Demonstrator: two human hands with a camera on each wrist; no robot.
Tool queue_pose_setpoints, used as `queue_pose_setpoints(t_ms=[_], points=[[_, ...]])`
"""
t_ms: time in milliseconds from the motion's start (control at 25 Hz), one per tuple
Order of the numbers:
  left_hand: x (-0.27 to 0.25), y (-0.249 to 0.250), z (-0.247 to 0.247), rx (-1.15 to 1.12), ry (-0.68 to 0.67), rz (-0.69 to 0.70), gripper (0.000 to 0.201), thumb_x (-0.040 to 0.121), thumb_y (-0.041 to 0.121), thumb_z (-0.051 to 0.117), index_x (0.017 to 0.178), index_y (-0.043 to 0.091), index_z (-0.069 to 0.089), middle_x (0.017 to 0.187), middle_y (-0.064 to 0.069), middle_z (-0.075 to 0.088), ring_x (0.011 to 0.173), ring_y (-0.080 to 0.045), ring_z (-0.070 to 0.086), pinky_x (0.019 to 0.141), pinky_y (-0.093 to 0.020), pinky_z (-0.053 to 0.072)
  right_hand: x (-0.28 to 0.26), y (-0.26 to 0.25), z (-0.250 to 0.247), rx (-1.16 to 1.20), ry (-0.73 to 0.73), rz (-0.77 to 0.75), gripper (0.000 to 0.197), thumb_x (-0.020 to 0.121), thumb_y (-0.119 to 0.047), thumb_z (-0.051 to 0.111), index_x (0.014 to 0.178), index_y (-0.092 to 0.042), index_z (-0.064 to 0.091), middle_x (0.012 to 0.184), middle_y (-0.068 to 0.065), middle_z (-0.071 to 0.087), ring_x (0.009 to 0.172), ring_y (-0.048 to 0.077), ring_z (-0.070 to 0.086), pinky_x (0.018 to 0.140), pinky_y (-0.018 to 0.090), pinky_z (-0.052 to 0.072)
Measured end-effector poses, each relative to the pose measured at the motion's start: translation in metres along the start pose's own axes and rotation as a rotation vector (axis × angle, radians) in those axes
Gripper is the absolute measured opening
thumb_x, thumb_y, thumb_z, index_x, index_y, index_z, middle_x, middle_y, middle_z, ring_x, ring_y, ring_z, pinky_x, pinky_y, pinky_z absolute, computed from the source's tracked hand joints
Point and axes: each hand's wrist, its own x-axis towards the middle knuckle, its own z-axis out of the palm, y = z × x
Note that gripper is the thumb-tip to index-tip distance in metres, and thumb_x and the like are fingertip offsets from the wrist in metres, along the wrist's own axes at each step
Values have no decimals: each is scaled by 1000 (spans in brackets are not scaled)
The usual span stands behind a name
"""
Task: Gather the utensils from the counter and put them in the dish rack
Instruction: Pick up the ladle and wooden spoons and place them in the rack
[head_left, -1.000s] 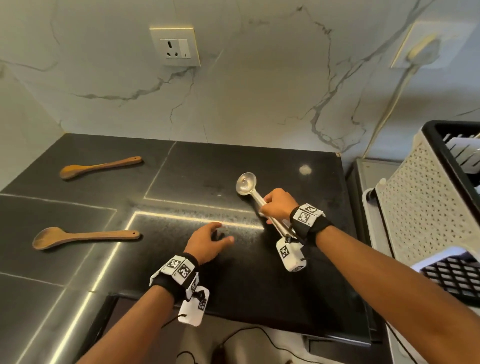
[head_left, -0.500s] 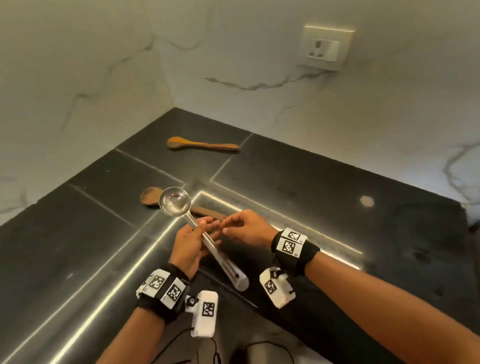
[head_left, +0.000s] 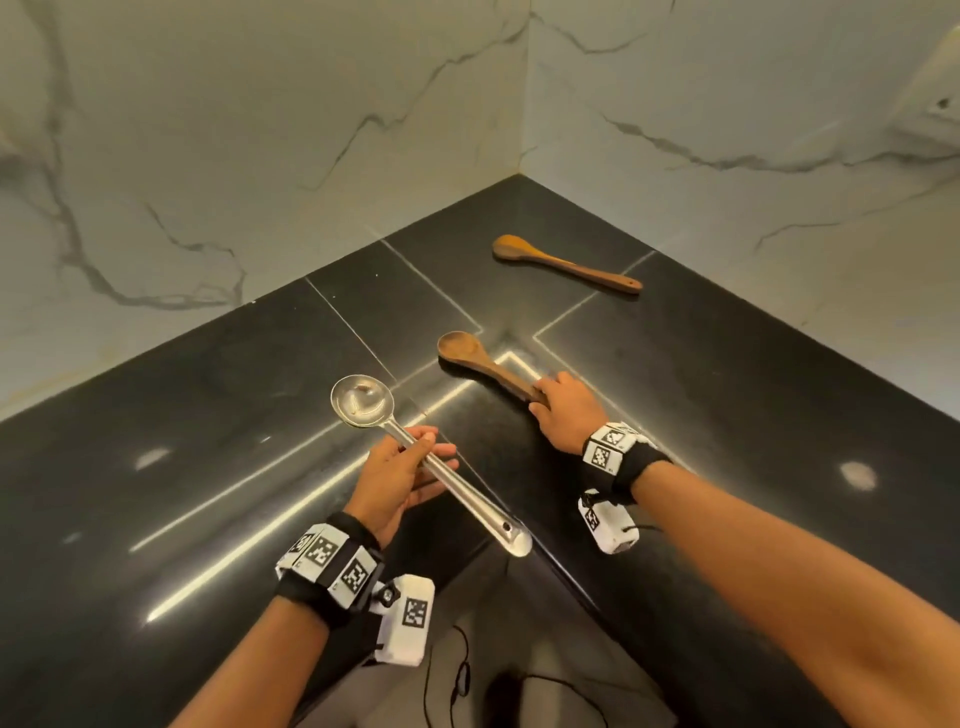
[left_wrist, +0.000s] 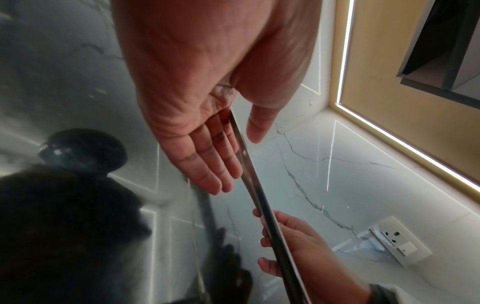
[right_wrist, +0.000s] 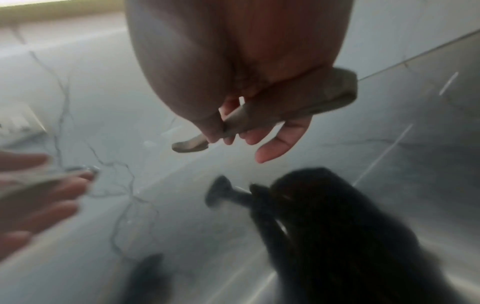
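Note:
A steel spoon (head_left: 362, 401) with a long handle is held above the black counter (head_left: 208, 467). My left hand (head_left: 431, 447) pinches its handle, thumb on top and fingers underneath. In the left wrist view the steel handle (left_wrist: 262, 201) runs between the thumb and the fairly straight fingers of that hand (left_wrist: 239, 162). My right hand (head_left: 543, 395) grips the handle end of the nearer wooden spoon (head_left: 467, 356). The right wrist view shows those fingers (right_wrist: 233, 131) curled round the wooden handle (right_wrist: 324, 92). I cannot tell whether this spoon is off the counter. A second wooden spoon (head_left: 566, 265) lies further back. The dish rack is out of view.
Marble walls meet in a corner (head_left: 522, 166) behind the counter. A wall socket (head_left: 935, 104) sits at the far upper right. The counter's front edge runs just below my wrists, with a black cable (head_left: 457, 686) hanging beneath it.
The view swung left, away from the dish rack. The steel spoon passed from my right hand to my left. My right hand then reached forward and gripped the nearer wooden spoon's handle.

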Motion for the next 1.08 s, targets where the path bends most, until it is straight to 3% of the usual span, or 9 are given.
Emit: queue_pose_setpoints(t_ms=[120,240,480,680,800,960,1080], points=[[2,-4,21,-18,-36,-32,22,98,21,57,117,9,59,112,-20,72,104,-34,70,93,-49,56,-44,5,-8,298,73,-45,28,99,-27,55,124,-17,60,106,1,51,93,17,53,88,31,44],[4,-9,55,-38,-108,-66,21,94,28,63,111,14,61,112,-17,74,101,-31,71,90,-46,57,-86,12,-18,432,133,-123,27,96,-23,61,122,-18,63,100,-5,51,86,8,50,77,14,38],[-10,-16,122,-62,-182,-25,30,94,31,64,109,6,65,106,-16,75,98,-30,73,79,-39,58,-122,39,-26,301,59,-226,36,93,-35,58,129,-29,60,106,-9,55,93,9,57,84,29,48],[-9,-22,140,-67,-155,10,12,96,20,60,104,11,62,114,-17,73,97,-28,73,73,-37,59,-130,58,-34,337,24,-272,35,94,-42,56,127,-34,62,104,-10,63,93,7,58,83,28,48],[-3,-21,143,-45,-129,32,15,96,15,59,110,10,57,116,-20,71,101,-33,71,71,-37,61,-121,70,-43,355,-40,-251,30,93,-43,58,120,-36,66,101,-13,69,91,5,61,83,29,50],[25,-7,137,-19,-88,34,24,97,12,57,120,3,54,116,-21,71,112,-40,66,75,-40,62,-63,91,-67,278,-44,-164,22,93,-34,63,111,-28,73,97,-8,70,87,10,62,83,33,52],[51,12,126,-10,-57,43,31,98,11,56,126,-1,51,119,-22,69,115,-40,64,82,-44,60,14,106,-86,106,-8,-132,30,92,-31,64,121,-25,68,115,1,67,107,21,62,95,38,49]])
